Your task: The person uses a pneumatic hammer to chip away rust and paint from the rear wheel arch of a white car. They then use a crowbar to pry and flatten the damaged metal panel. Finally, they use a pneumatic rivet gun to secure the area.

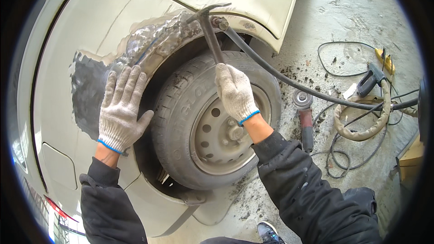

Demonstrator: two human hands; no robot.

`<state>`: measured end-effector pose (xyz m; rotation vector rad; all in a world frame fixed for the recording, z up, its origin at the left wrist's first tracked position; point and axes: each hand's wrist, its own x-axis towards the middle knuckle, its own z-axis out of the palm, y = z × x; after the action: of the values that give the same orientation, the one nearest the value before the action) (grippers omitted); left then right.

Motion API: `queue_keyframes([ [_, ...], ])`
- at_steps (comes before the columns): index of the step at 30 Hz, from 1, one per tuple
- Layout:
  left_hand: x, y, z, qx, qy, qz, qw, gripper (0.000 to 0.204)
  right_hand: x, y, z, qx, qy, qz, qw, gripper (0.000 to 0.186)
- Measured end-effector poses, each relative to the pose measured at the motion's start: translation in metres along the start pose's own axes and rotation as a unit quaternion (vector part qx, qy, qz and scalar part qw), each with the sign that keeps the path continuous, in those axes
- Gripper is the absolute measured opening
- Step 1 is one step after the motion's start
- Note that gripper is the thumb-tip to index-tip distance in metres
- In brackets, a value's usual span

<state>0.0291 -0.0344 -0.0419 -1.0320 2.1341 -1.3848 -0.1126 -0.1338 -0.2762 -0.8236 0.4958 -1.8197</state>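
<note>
A cream car fender has a dented, bare-metal and grey-patched band along its wheel arch. My left hand, in a knit glove, lies open on this band, fingers extended upward, holding nothing. My right hand, also gloved, is closed round the handle of a hammer, raised over the wheel with its head near the upper arch. Just right of that head is a metal fitting on a thick grey hose. The steel wheel with its tyre sits inside the arch, partly behind my right hand.
On the speckled concrete floor at right lie an angle grinder, a dark gun-like tool, a coiled sleeved hose, a yellow object and tangled cables. A cardboard-coloured box is at the right edge. My shoe shows at the bottom.
</note>
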Motion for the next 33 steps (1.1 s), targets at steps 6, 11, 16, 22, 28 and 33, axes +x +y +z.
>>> queue_keyframes([
  [6,0.004,0.000,0.003,-0.015,0.009,-0.006,1.000,0.094,-0.002,-0.004,0.007,-0.085,0.004,-0.012,0.996,0.045],
  [11,0.003,0.001,0.002,-0.017,0.015,-0.013,1.000,0.092,-0.004,-0.006,0.023,-0.058,0.060,-0.092,0.992,0.049],
  [16,0.002,0.000,0.002,-0.010,0.006,-0.013,1.000,0.091,-0.004,-0.006,0.026,-0.075,0.038,-0.044,0.995,0.050],
  [22,0.003,0.002,0.002,-0.015,0.015,-0.007,1.000,0.091,-0.001,-0.009,0.022,-0.086,0.031,-0.045,0.995,0.049],
  [28,0.005,0.003,0.000,-0.024,0.025,-0.012,0.999,0.084,0.003,-0.019,0.017,-0.152,0.039,-0.126,0.980,0.049],
  [33,0.004,0.003,0.000,-0.019,0.024,-0.011,0.999,0.083,0.003,-0.018,0.017,-0.090,0.039,-0.135,0.986,0.048],
])
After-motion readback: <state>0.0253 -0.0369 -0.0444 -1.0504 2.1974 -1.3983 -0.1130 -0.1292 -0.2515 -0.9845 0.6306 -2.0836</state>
